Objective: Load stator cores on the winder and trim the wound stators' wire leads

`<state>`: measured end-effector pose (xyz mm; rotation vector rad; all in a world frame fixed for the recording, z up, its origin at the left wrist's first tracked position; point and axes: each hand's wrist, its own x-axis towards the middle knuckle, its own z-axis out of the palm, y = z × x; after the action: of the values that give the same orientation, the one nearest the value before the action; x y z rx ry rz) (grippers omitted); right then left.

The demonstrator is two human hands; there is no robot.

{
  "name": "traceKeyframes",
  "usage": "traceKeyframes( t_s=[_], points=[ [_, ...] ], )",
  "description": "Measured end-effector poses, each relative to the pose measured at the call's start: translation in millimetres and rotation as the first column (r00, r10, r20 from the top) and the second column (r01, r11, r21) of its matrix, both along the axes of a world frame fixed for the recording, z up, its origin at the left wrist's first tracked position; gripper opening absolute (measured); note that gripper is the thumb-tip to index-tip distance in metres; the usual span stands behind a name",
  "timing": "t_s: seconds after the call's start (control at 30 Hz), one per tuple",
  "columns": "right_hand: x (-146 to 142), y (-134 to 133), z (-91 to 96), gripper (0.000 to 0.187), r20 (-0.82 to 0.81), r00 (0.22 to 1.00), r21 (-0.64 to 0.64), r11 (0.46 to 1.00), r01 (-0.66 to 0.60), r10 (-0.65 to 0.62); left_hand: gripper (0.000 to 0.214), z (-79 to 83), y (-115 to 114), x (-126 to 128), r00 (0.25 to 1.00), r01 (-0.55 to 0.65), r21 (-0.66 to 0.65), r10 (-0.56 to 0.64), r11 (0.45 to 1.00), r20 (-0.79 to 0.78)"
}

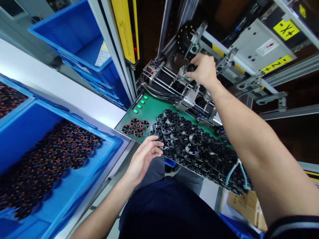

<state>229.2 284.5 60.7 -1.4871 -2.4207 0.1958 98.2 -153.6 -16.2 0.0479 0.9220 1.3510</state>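
My right hand [204, 70] reaches into the machine, its thumb and fingers closed on a dark round part [191, 68] at a metal holder [183, 75]. The fingers cover some of that part, so its exact kind is unclear. At the near edge of the green table, my left hand [147, 154] lies with fingers apart, fingertips against the left end of a heap of black stator cores [191, 148]. Several stators wound with copper wire [139, 132] rest on the green tabletop [157, 105], just beyond my left fingers.
A blue bin of wound stators [57, 156] stands at left; stacked blue bins [72, 36] are behind it. A yellow light-curtain post [123, 30] and metal rails [171, 88] border the work space. Blue-handled pliers [231, 172] lie on the heap; a cardboard box [244, 207] is below.
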Motion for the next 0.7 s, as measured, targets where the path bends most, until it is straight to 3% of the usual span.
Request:
traceKeyframes(
  t_s=[0.13, 0.23, 0.4, 0.5, 0.57, 0.6, 0.7],
  points=[
    [6.3, 28.5, -2.1, 0.038, 0.029, 0.986, -0.052, 0.985, -0.165, 0.167, 0.071, -17.9, -22.9, -12.9, 0.998, -0.056, -0.154, 0.05, 0.987, -0.042],
    [4.5, 49.7, 3.9, 0.046, 0.1, 0.967, -0.094, 0.97, -0.224, 0.233, 0.07, -24.2, -27.7, -19.1, 0.993, -0.072, -0.172, 0.056, 0.982, -0.101],
    [0.1, 79.6, 13.4, 0.052, 0.175, 0.941, -0.172, 0.95, -0.261, 0.291, 0.054, -20.4, -17.3, -23.4, 0.961, -0.03, -0.026, 0.022, 0.999, -0.276],
    [5.3, 70.6, 7.7, 0.052, 0.122, 0.942, -0.207, 0.936, -0.283, 0.312, 0.045, -14.3, -8.8, -27.7, 0.898, 0.045, 0.086, -0.002, 0.995, -0.441],
    [9.2, 47.8, -7.6, 0.062, 0.118, 0.952, -0.141, 0.954, -0.266, 0.283, 0.037, -11.1, -2.6, -29.9, 0.781, 0.116, 0.138, -0.005, 0.984, -0.624],
    [10.6, 33.8, -18.6, 0.073, 0.129, 0.958, -0.092, 0.965, -0.245, 0.255, 0.033, -10.4, 1.3, -30.2, 0.682, 0.158, 0.154, 0.005, 0.975, -0.731],
    [12.7, -2.7, -54.3, 0.108, 0.136, 0.979, -0.064, 0.987, -0.146, 0.154, 0.028, -12.8, 19.1, -26.1, 0.279, 0.312, 0.161, 0.071, 0.936, -0.958]
  ],
)
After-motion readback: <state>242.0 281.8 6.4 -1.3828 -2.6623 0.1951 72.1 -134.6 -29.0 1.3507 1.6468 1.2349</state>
